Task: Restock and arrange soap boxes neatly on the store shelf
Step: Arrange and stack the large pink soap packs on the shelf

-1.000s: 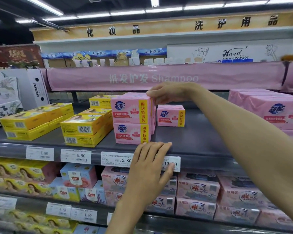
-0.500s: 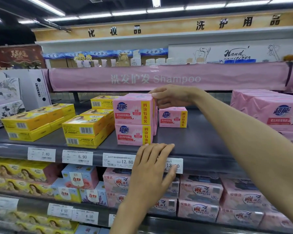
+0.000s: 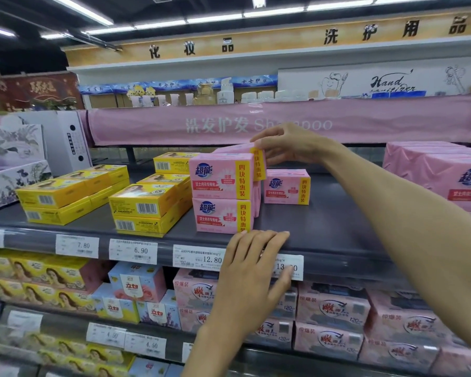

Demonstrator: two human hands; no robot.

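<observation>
Our right hand [image 3: 291, 145] pinches the top front corner of a pink soap pack [image 3: 257, 161], which tips askew behind the two-high front stack [image 3: 220, 194]. Our left hand [image 3: 250, 270] lies flat, fingers straight, on the shelf edge [image 3: 337, 257], partly over a price tag [image 3: 297, 263]. We judge this to be the squaring step. Next the pack needs lowering level and flush behind the stack, without nudging the front boxes forward.

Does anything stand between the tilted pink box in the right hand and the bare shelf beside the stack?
A single pink box stands right of the stack, towards the back; the shelf before it is bare for the right hand's tilted box.
</observation>
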